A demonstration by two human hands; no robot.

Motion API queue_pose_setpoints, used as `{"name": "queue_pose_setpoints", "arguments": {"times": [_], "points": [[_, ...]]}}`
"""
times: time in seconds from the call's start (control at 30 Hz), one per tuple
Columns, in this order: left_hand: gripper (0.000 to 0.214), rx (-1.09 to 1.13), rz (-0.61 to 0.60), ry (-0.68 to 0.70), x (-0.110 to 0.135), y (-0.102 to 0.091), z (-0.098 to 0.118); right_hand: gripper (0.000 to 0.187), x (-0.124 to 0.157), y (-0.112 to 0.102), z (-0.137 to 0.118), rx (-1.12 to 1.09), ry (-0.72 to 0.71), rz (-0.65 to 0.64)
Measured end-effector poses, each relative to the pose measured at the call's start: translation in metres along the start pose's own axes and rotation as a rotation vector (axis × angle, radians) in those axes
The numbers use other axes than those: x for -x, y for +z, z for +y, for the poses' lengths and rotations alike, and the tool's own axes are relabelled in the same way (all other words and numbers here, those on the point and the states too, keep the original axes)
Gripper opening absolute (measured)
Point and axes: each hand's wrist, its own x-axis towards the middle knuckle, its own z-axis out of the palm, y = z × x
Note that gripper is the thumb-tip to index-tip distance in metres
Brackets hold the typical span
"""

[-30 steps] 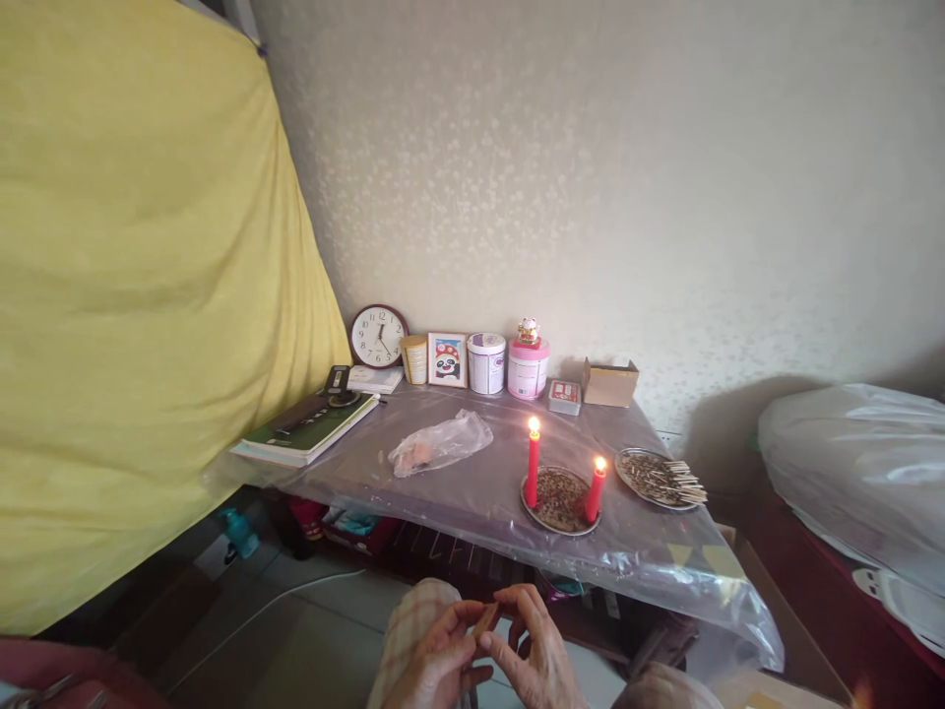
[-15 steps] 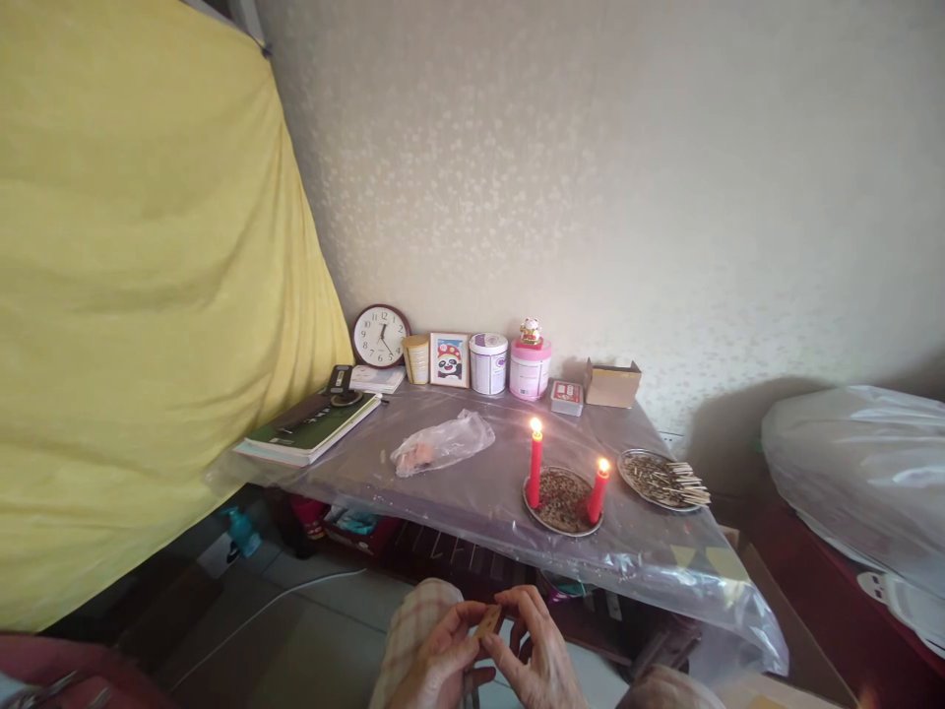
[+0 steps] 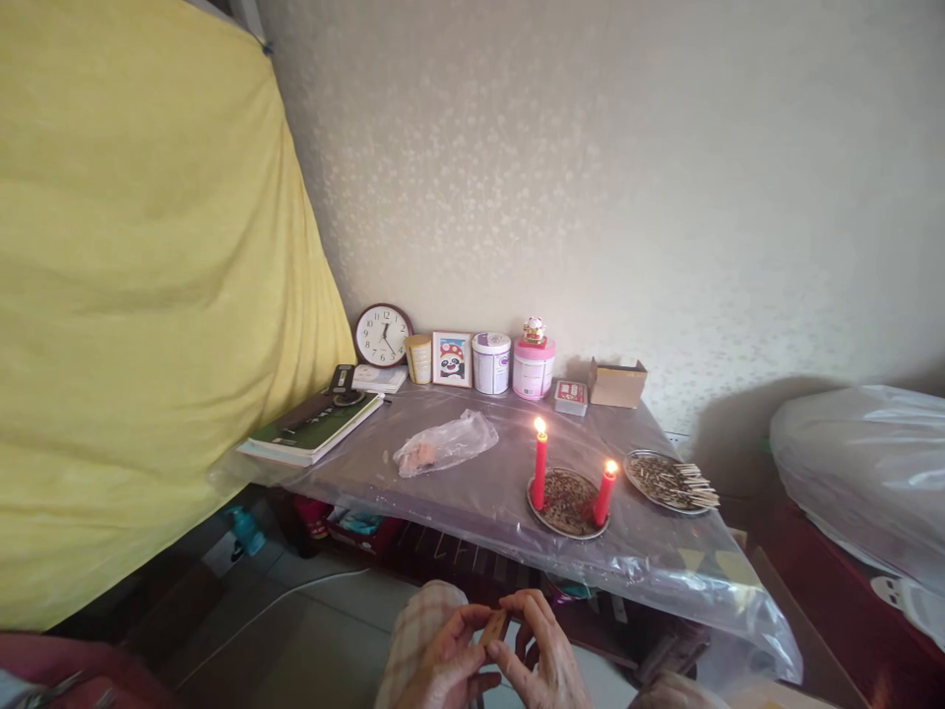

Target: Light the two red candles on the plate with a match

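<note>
Low in the view, my left hand (image 3: 443, 662) and my right hand (image 3: 538, 658) meet over my lap, both pinching a small tan box (image 3: 493, 626), likely a matchbox, between thumbs and fingertips. Beyond them stands a low table under clear plastic sheeting (image 3: 472, 492). On it, a round metal plate (image 3: 567, 504) carries two lit red candles, a tall one (image 3: 539, 469) and a shorter one (image 3: 604, 493). A second plate (image 3: 657, 480) to the right holds several matchsticks.
A crumpled clear bag (image 3: 443, 445) lies mid-table, a green book (image 3: 314, 429) at the left. Along the wall stand a clock (image 3: 383, 335), a framed picture (image 3: 451, 358), two tubs (image 3: 491, 362), a cardboard box (image 3: 617, 382). A yellow sheet (image 3: 140, 295) hangs at left, a plastic-covered bundle (image 3: 863, 463) at right.
The view has drifted slightly left and down, so the table sits a little further right. My hands stay together on the small box with only slight finger shifts.
</note>
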Motion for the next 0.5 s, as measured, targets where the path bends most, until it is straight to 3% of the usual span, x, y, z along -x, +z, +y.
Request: {"name": "queue_pose_setpoints", "arguments": {"times": [0.33,0.5], "points": [[0.037,0.024,0.019,0.034,-0.007,-0.004,-0.011,0.031,0.002,-0.003,-0.002,-0.012,0.016,-0.07],[0.035,0.056,-0.031,0.031,-0.011,-0.007,-0.015,0.031,0.002,0.0,0.008,-0.001,0.003,-0.024]]}}
